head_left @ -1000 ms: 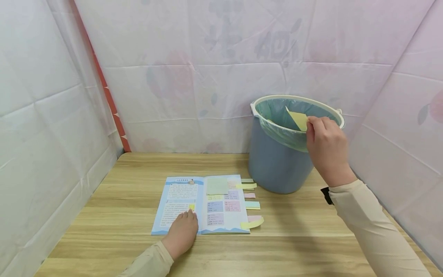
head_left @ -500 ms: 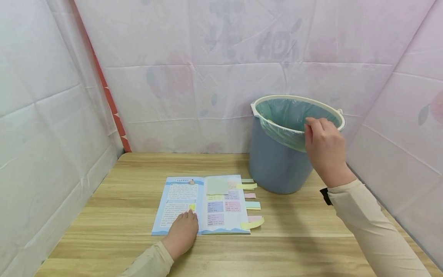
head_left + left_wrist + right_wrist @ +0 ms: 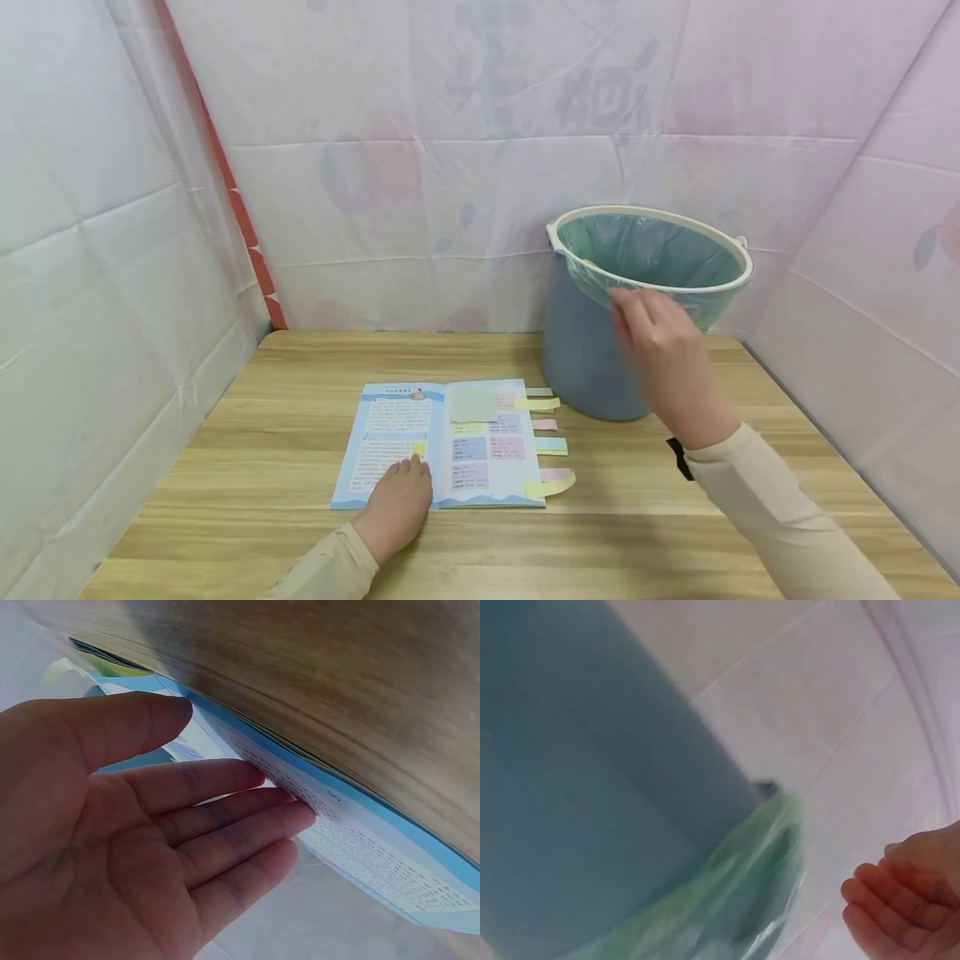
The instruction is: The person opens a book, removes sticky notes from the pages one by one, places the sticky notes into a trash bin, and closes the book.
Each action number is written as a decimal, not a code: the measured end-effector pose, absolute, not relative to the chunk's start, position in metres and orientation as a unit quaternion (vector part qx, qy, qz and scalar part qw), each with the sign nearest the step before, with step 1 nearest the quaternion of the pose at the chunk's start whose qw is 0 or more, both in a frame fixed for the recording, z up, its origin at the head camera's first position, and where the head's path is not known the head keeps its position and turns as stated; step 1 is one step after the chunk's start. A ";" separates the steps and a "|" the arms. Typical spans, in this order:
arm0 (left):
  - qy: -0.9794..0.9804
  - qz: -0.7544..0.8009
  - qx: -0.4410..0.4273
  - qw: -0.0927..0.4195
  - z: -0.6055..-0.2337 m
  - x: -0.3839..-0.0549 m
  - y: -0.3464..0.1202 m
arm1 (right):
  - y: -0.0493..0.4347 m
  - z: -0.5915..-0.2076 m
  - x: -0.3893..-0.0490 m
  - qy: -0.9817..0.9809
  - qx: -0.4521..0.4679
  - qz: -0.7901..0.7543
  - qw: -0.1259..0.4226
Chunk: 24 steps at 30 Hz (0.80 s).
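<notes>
A booklet point(image 3: 393, 422) lies spread on the wooden table, and my left hand point(image 3: 393, 508) rests on its left page near a small yellow sticky note point(image 3: 418, 450). The left wrist view has that hand's fingers point(image 3: 240, 832) nearly straight against the page. Over the right page's top sits a pale green sticky note point(image 3: 472, 402). My right hand point(image 3: 667, 358) is in front of a blue-grey bin point(image 3: 588, 358) lined with a green plastic bag point(image 3: 652, 237). Its fingers point(image 3: 889, 904) are loosely curled with nothing visible in them.
Several coloured page tabs point(image 3: 551, 445) stick out from the booklet's right edge. White patterned cloth point(image 3: 337, 208) walls in the back and sides of the table point(image 3: 247, 467). A piece of yellow shows just inside the bin's rim point(image 3: 588, 264).
My right hand has let go of a yellow sticky note over the bin. It has since moved left and down, away from the opening. The left hand has stayed on the booklet.
</notes>
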<state>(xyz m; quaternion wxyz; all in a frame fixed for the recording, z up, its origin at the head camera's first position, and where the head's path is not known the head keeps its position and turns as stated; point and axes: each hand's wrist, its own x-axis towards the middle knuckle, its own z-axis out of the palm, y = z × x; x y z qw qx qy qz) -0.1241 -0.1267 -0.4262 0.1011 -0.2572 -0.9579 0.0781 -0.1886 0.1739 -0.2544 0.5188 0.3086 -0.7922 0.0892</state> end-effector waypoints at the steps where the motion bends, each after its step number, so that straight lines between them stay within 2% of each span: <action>1: -0.958 0.078 -0.257 0.102 -0.426 -0.124 -0.127 | 0.170 -0.258 -0.188 -0.787 0.324 0.092 0.517; 5: -0.958 0.073 -0.257 0.100 -0.426 -0.125 -0.127 | 0.158 -0.275 -0.187 -0.775 0.382 0.083 0.496; 10: -0.959 0.070 -0.256 0.100 -0.425 -0.124 -0.127 | 0.145 -0.297 -0.189 -0.786 0.430 0.055 0.441; 17: -0.958 0.069 -0.257 0.103 -0.426 -0.124 -0.127 | 0.131 -0.325 -0.187 -0.808 0.443 0.037 0.386; 24: -0.960 0.064 -0.256 0.098 -0.426 -0.123 -0.127 | 0.118 -0.350 -0.188 -0.818 0.446 0.021 0.363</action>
